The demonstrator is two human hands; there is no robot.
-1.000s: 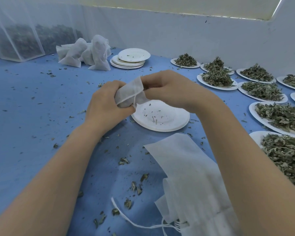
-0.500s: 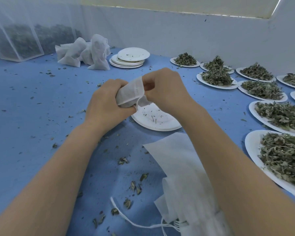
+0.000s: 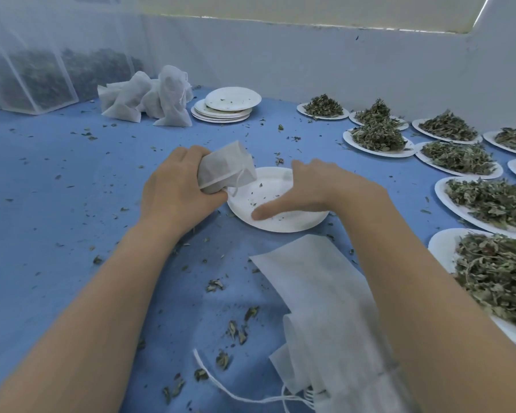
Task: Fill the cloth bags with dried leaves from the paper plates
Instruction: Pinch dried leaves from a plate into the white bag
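Observation:
My left hand (image 3: 176,190) grips a small filled white cloth bag (image 3: 225,168), held just above the left edge of a nearly bare paper plate (image 3: 280,217) in the middle of the blue table. My right hand (image 3: 313,189) hovers over that plate with fingers spread and thumb out, holding nothing. Several paper plates heaped with dried leaves (image 3: 489,201) line the right side. Flat cloth bags (image 3: 319,293) with white drawstrings lie near me under my right forearm.
Several filled cloth bags (image 3: 149,98) are piled at the back left beside a stack of used paper plates (image 3: 227,105). A mesh enclosure of leaves (image 3: 42,73) stands at the far left. Leaf crumbs litter the blue table (image 3: 57,189). A white wall bounds the back.
My right hand has let go of the bag and moved right and down over the plate, fingers opening. My left hand keeps hold of the bag, now tilted up.

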